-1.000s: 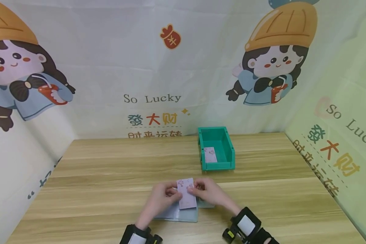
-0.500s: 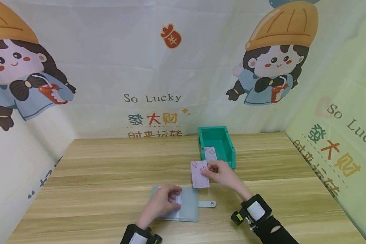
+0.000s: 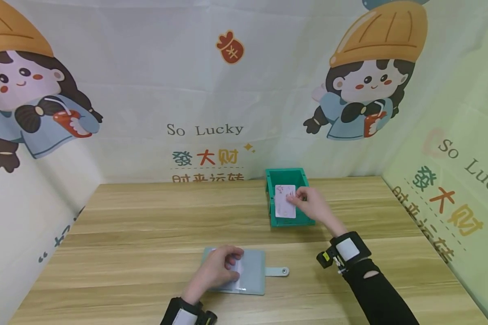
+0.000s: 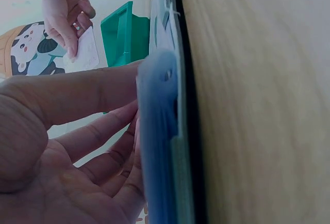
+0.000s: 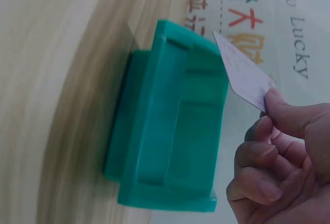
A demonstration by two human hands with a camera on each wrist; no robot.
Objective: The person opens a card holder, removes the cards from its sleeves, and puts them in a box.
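My right hand (image 3: 312, 205) pinches a pale pink card (image 3: 285, 201) with a small floral print by its right edge. That card hangs over the green bin (image 3: 291, 222), and in the right wrist view it stands above the bin's mouth. A pale blue card holder (image 3: 254, 271) lies opened out on the table, its snap strap (image 3: 277, 271) pointing right. My left hand (image 3: 223, 269) rests on its left part, fingers relaxed against the clear plastic sleeves (image 4: 162, 126). The card lying in the bin earlier is hidden behind the held one in the head view.
The wooden table (image 3: 154, 225) reaches back to a printed cloth backdrop (image 3: 138, 90), which also runs along both sides. The green bin stands near the table's back edge, to the right of the card holder.
My right hand has carried the card from above the card holder, up and right, to over the green bin. The left hand has let go of the card and settled on the holder.
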